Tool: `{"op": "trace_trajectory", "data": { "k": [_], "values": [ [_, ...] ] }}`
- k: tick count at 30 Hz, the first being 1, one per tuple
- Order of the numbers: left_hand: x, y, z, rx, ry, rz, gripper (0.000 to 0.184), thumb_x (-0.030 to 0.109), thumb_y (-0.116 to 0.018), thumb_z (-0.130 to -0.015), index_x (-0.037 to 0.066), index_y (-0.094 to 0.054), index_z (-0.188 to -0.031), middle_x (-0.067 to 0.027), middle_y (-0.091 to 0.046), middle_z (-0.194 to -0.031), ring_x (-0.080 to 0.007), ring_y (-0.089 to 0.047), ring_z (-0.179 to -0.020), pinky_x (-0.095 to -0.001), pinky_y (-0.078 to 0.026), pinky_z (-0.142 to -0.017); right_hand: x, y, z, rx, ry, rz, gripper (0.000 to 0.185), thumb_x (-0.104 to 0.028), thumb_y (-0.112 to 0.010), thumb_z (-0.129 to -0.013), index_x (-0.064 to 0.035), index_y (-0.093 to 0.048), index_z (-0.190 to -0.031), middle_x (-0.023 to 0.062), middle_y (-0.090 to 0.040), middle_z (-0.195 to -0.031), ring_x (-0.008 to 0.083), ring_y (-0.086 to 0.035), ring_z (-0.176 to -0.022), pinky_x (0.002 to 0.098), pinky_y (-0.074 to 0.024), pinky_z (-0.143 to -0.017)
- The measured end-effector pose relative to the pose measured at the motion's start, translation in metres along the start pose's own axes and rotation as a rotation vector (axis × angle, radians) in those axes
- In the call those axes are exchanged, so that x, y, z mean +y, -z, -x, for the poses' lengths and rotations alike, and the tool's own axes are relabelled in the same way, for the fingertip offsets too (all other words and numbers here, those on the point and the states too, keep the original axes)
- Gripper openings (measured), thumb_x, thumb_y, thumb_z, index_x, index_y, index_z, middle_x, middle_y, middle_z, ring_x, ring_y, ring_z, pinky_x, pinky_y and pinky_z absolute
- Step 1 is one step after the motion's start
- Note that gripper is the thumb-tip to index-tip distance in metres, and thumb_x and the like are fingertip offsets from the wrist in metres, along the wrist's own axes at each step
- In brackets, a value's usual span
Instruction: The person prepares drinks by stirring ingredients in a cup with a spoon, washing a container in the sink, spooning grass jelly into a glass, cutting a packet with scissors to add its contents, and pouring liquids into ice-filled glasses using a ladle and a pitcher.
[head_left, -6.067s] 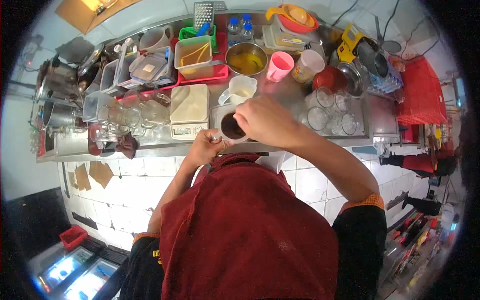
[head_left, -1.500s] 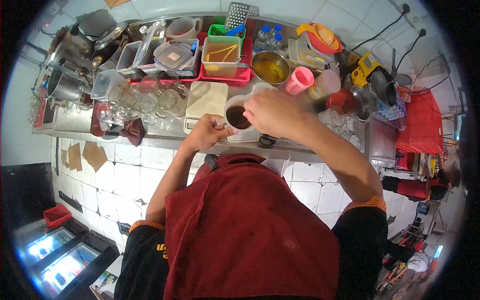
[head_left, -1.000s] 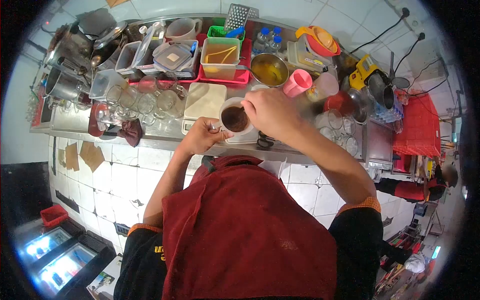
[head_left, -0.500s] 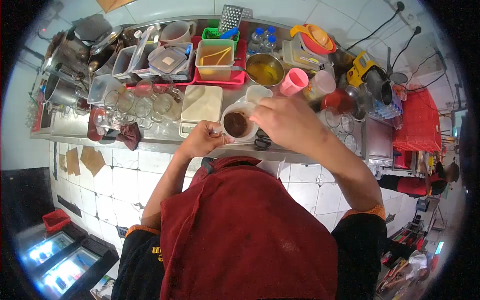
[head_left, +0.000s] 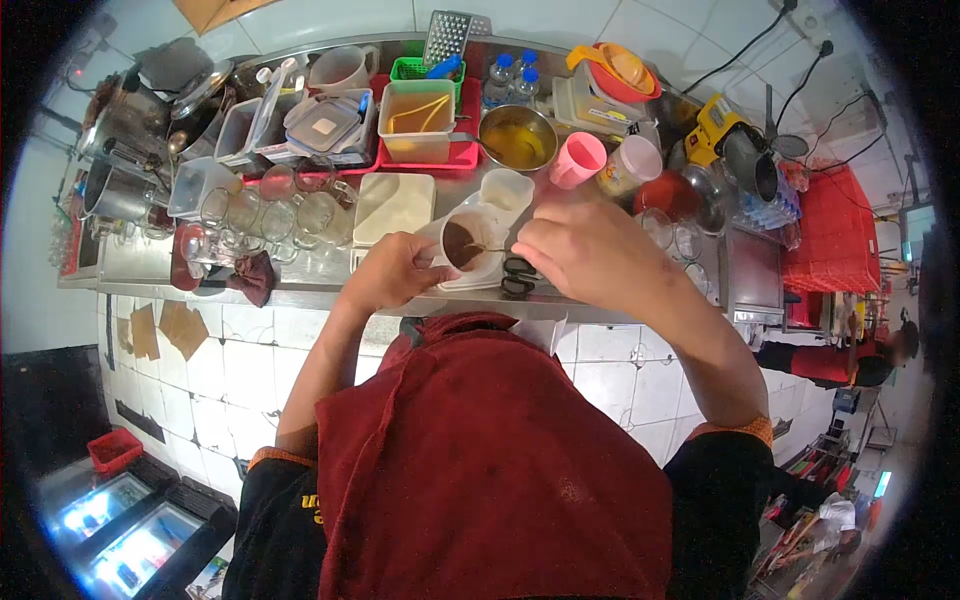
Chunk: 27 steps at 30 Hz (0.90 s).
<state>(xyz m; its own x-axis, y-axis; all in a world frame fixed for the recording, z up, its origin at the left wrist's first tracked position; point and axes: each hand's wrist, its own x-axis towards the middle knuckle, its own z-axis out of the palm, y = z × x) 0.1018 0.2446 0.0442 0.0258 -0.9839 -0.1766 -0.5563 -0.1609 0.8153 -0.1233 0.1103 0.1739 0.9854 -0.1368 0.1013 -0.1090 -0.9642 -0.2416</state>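
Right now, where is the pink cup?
In the head view, the pink cup is right of centre, between the metal pan and the pale container, beyond the right hand.

Pink cup (head_left: pixel 578 162) just beside a steel pan (head_left: pixel 518 114), blue-capped bottles (head_left: pixel 511 82) behind, red crate (head_left: pixel 830 232) far right.
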Motion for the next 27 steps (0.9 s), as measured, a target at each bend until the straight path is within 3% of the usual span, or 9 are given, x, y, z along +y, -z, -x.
{"op": "trace_trajectory", "data": {
  "k": [4, 8, 11, 14, 17, 22, 24, 25, 27],
  "values": [
    [0.008, 0.010, 0.001, -0.021, 0.025, -0.145, 0.032, 0.030, -0.078, -0.076, 0.006, -0.065, -0.091, -0.0094, -0.044, -0.052, -0.0224, -0.041, -0.049, -0.0381, -0.036, -0.050, -0.004, 0.007, 0.000, 0.008, -0.036, 0.051, 0.008, -0.013, -0.060, -0.083, -0.0066, -0.064, -0.079, 0.0078, -0.063, -0.078, 0.0274, -0.066, -0.072, 0.0404, -0.0518, -0.059],
    [0.007, 0.019, 0.008, -0.028, 0.053, -0.155, 0.030, 0.027, -0.078, -0.078, 0.003, -0.066, -0.092, -0.0067, -0.048, -0.053, -0.0172, -0.043, -0.050, -0.0367, -0.037, -0.050, -0.005, 0.003, 0.000, 0.188, -0.010, -0.123, 0.012, -0.014, -0.068, -0.083, -0.0040, -0.063, -0.081, 0.0104, -0.056, -0.070, 0.0309, -0.057, -0.063, 0.0405, -0.0448, -0.056],
    [0.000, 0.024, 0.019, -0.027, 0.072, 0.124, 0.026, 0.020, -0.077, -0.081, 0.001, -0.067, -0.094, 0.0016, -0.053, -0.055, -0.0105, -0.045, -0.054, -0.0342, -0.037, -0.050, -0.004, -0.002, -0.006, 0.336, 0.000, -0.218, 0.009, -0.010, -0.069, -0.082, -0.0037, -0.063, -0.080, 0.0112, -0.055, -0.068, 0.0301, -0.054, -0.060, 0.0381, -0.0428, -0.054],
    [-0.036, 0.016, 0.028, 0.064, 0.078, 0.612, 0.016, 0.005, -0.074, -0.082, 0.001, -0.068, -0.096, 0.0016, -0.066, -0.081, -0.0054, -0.055, -0.075, -0.0233, -0.045, -0.065, -0.001, 0.011, -0.020, 0.288, -0.031, -0.262, 0.014, -0.015, -0.064, -0.086, -0.0007, -0.064, -0.083, 0.0088, -0.062, -0.074, 0.0229, -0.061, -0.063, 0.0353, -0.0465, -0.056],
    [-0.054, 0.024, 0.040, 0.098, 0.018, 0.579, 0.010, 0.007, -0.074, -0.084, 0.003, -0.070, -0.091, 0.0124, -0.037, -0.062, 0.0000, -0.027, -0.057, -0.0213, -0.022, -0.050, 0.007, 0.016, -0.040, 0.337, -0.292, -0.500, 0.018, -0.016, -0.063, -0.088, 0.0003, -0.065, -0.083, 0.0087, -0.062, -0.068, 0.0169, -0.056, -0.056, 0.0320, -0.0431, -0.053],
    [-0.070, 0.034, 0.063, 0.195, 0.061, 0.583, 0.009, 0.004, -0.070, -0.084, 0.003, -0.070, -0.093, 0.0127, -0.039, -0.062, -0.0001, -0.025, -0.056, -0.0216, -0.021, -0.049, 0.043, -0.004, -0.094, 0.620, -0.466, -0.581, 0.021, -0.020, -0.063, -0.089, 0.0006, -0.066, -0.083, 0.0100, -0.060, -0.062, 0.0156, -0.054, -0.054, 0.0314, -0.0421, -0.053],
    [-0.069, 0.037, 0.071, 0.238, 0.072, 0.606, 0.013, 0.002, -0.069, -0.084, 0.001, -0.069, -0.097, 0.0102, -0.054, -0.069, 0.0014, -0.037, -0.059, -0.0186, -0.030, -0.052, 0.057, -0.023, -0.120, 0.716, -0.485, -0.476, 0.022, -0.020, -0.063, -0.089, 0.0005, -0.066, -0.083, 0.0117, -0.061, -0.063, 0.0186, -0.056, -0.054, 0.0326, -0.0434, -0.054],
    [-0.061, 0.040, 0.076, 0.254, 0.062, 0.686, 0.020, -0.001, -0.068, -0.085, -0.002, -0.067, -0.105, 0.0033, -0.066, -0.089, -0.0008, -0.054, -0.076, -0.0180, -0.045, -0.065, 0.062, -0.035, -0.134, 0.744, -0.493, -0.377, 0.022, -0.021, -0.064, -0.088, 0.0006, -0.066, -0.083, 0.0140, -0.062, -0.065, 0.0232, -0.059, -0.057, 0.0346, -0.0448, -0.055],
    [-0.069, 0.042, 0.082, 0.237, 0.061, 0.702, 0.022, -0.002, -0.068, -0.085, -0.002, -0.066, -0.107, 0.0003, -0.066, -0.098, -0.0036, -0.056, -0.086, -0.0197, -0.048, -0.074, 0.074, -0.064, -0.160, 0.754, -0.500, -0.264, 0.021, -0.021, -0.063, -0.089, -0.0008, -0.067, -0.086, 0.0165, -0.061, -0.068, 0.0260, -0.060, -0.060, 0.0352, -0.0456, -0.057]
  ]
}}
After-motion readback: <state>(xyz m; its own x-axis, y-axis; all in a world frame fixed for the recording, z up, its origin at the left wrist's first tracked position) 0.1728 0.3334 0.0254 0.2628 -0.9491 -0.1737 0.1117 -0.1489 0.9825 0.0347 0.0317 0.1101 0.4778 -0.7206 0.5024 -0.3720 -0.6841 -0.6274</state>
